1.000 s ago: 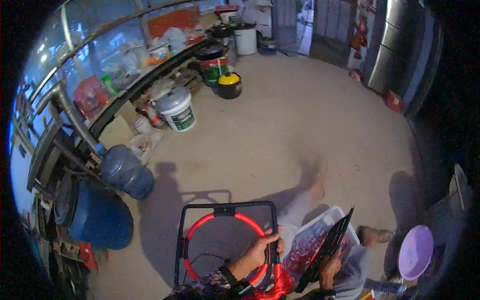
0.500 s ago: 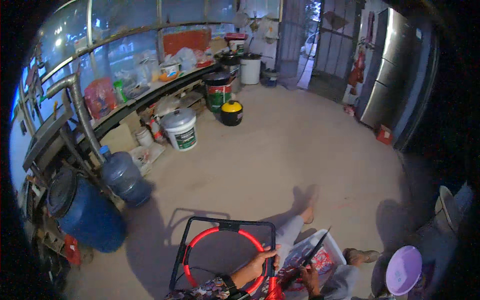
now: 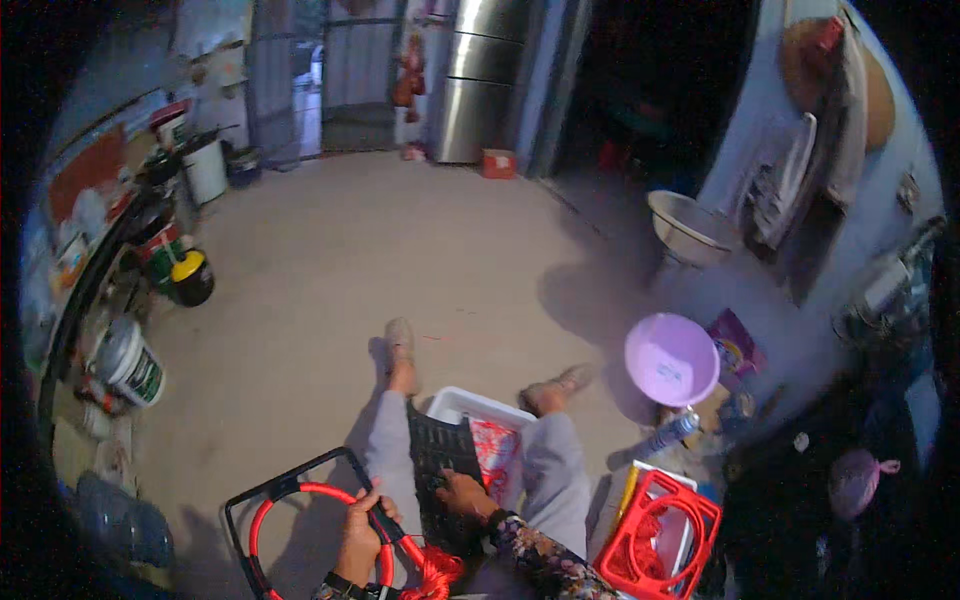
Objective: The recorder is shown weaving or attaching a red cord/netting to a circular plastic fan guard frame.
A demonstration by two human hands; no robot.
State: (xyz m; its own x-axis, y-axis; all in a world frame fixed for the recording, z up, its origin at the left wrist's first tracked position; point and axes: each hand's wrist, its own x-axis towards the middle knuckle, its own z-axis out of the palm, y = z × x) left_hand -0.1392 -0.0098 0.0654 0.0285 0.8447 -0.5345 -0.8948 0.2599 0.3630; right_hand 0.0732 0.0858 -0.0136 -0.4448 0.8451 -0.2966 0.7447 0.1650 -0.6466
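Observation:
My left hand [image 3: 362,535] is closed around the side bar of a black rectangular frame [image 3: 290,467] with a red ring [image 3: 262,520] inside it. A bundle of red cord [image 3: 436,572] hangs beside the frame's lower right side. Between my legs, my right hand [image 3: 466,493] is closed on a black slotted plastic panel [image 3: 438,445], its fingertips partly hidden against the slots. The panel slants over the left part of a white plastic tub [image 3: 455,400]. Red-and-white pieces [image 3: 497,455], too small to name, show in the tub.
At my right, a red plastic frame with a round opening [image 3: 685,495] lies on a box with red cord inside. Beyond it are a clear bottle [image 3: 672,432] and a purple basin [image 3: 655,350]. Buckets [image 3: 135,365] line the left wall; a fridge [image 3: 480,100] stands far ahead.
My view has swung right, bringing in the red plastic frame and box. The black panel, seen edge-on before, now shows its broad slotted face. My left hand still grips the black frame.

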